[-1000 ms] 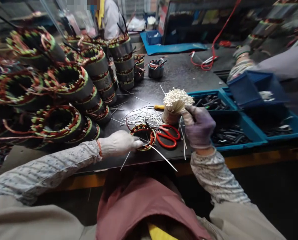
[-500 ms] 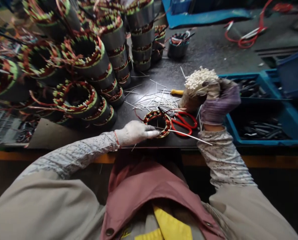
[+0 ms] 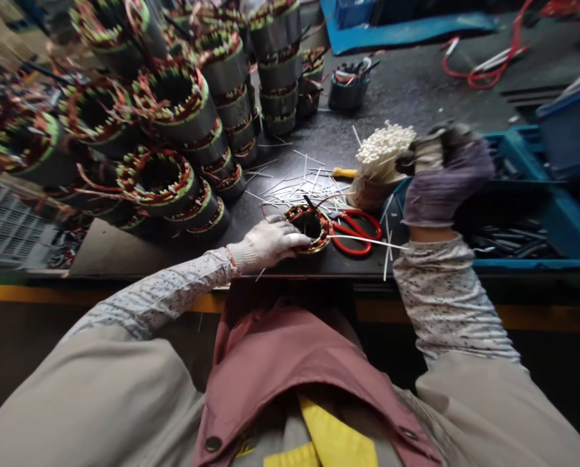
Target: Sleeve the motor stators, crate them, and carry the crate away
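My left hand (image 3: 275,241), in a white glove, grips the left rim of a small motor stator (image 3: 325,227) with copper windings. A white cable tie (image 3: 368,240) sticks out of the stator's right side, towards my right sleeve. Red-handled scissors (image 3: 368,243) lie against the stator, their blades partly hidden. My right hand (image 3: 448,172), in a purple-grey glove, is raised beside an upright bundle of white ties (image 3: 385,146) in a wrapped holder. Its fingers are curled and blurred; anything in them is hidden.
Stacked stators (image 3: 173,168) fill the left side. Loose white ties (image 3: 294,191) and a yellow handle (image 3: 344,172) lie mid-table. On the right, a blue bin (image 3: 567,224) holds dark pieces. A single stator (image 3: 349,87) and a red cord (image 3: 479,81) are farther back.
My right hand has moved right, away from the bundle of ties, uncovering more of its holder. My left hand stays at the stator, its fingers shifted slightly on the rim.
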Action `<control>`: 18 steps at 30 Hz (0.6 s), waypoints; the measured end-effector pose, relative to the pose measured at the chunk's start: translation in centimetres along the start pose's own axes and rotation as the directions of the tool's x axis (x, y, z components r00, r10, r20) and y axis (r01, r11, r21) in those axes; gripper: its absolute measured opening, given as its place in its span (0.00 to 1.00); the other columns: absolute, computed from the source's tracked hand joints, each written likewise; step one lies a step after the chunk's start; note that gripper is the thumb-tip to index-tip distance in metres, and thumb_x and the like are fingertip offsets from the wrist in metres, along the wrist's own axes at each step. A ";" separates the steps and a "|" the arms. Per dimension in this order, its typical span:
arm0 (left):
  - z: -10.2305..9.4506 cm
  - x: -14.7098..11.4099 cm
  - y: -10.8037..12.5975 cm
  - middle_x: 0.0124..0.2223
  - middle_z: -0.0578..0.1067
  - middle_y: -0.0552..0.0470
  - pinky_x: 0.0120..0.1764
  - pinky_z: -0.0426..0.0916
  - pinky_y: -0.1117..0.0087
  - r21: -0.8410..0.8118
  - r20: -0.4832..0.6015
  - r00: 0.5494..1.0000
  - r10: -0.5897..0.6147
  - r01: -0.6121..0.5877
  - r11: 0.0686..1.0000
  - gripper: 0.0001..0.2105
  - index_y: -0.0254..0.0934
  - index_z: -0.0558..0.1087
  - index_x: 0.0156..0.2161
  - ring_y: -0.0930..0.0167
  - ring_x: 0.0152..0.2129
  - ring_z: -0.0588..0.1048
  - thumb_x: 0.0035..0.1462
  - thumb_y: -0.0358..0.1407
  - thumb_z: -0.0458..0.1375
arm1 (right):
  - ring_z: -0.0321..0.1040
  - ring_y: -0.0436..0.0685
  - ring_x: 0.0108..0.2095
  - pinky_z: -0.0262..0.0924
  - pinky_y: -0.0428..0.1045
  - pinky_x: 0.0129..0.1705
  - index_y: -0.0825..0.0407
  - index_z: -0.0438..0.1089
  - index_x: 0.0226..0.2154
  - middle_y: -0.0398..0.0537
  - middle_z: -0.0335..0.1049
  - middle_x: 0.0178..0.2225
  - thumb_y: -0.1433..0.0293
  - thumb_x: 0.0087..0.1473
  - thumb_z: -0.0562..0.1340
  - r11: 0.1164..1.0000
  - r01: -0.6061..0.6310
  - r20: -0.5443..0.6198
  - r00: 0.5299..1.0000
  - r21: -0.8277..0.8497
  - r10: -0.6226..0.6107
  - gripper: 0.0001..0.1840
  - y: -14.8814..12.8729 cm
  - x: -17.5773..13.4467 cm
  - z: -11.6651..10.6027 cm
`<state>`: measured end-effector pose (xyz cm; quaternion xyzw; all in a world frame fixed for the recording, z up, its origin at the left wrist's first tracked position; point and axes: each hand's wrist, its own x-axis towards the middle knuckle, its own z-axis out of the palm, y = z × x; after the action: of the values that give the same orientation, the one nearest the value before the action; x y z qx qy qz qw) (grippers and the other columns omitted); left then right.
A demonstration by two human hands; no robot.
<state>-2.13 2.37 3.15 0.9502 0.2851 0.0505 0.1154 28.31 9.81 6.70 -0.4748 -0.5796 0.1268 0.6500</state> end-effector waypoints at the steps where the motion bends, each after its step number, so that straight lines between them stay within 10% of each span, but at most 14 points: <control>1: 0.1 0.1 0.0 0.51 0.78 0.46 0.56 0.62 0.57 -0.025 -0.001 1.000 -0.004 0.004 1.000 0.18 0.44 0.71 0.57 0.64 0.50 0.75 0.62 0.40 0.58 | 0.71 0.49 0.29 0.68 0.49 0.34 0.53 0.65 0.32 0.46 0.71 0.30 0.67 0.56 0.64 1.000 -0.004 -0.037 0.999 0.006 0.004 0.08 -1.3 -0.2 -0.1; 5: 0.2 0.7 0.4 0.53 0.77 0.48 0.60 0.57 0.57 -0.088 -0.028 0.999 -0.026 0.024 0.996 0.18 0.43 0.71 0.57 0.66 0.53 0.73 0.63 0.39 0.58 | 0.73 0.50 0.31 0.69 0.49 0.32 0.49 0.67 0.32 0.41 0.72 0.30 0.69 0.54 0.67 0.973 0.151 -0.162 0.979 0.175 -0.123 0.07 -8.9 -4.3 -2.0; 8: 0.3 1.2 0.9 0.51 0.78 0.48 0.62 0.55 0.56 -0.081 -0.047 0.997 -0.065 0.061 0.995 0.17 0.42 0.71 0.56 0.66 0.50 0.75 0.62 0.38 0.59 | 0.76 0.55 0.33 0.73 0.51 0.33 0.49 0.70 0.32 0.45 0.75 0.32 0.74 0.57 0.64 0.988 0.074 0.195 0.976 0.139 -0.101 0.04 -13.1 -10.9 -4.0; 11: 0.4 1.6 1.2 0.52 0.78 0.47 0.63 0.54 0.53 -0.098 -0.061 0.996 -0.070 0.064 0.993 0.18 0.41 0.71 0.56 0.65 0.51 0.74 0.61 0.37 0.59 | 0.77 0.58 0.40 0.76 0.53 0.38 0.47 0.72 0.38 0.48 0.78 0.41 0.77 0.56 0.63 0.993 -0.066 0.512 0.859 0.098 0.006 0.09 -13.6 -17.9 -4.7; 18: 0.5 1.5 1.6 0.52 0.76 0.42 0.62 0.58 0.55 -0.148 -0.103 0.974 -0.204 0.188 0.971 0.26 0.35 0.64 0.62 0.62 0.53 0.72 0.60 0.37 0.60 | 0.76 0.57 0.47 0.74 0.54 0.47 0.47 0.70 0.38 0.47 0.78 0.42 0.80 0.56 0.62 0.955 -0.276 0.486 0.853 0.110 0.191 0.11 -12.4 -23.2 -4.1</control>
<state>0.01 1.83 3.09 0.9025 0.3798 0.1141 0.1682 20.18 -15.15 1.99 -0.4376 -0.6440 0.3669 0.5091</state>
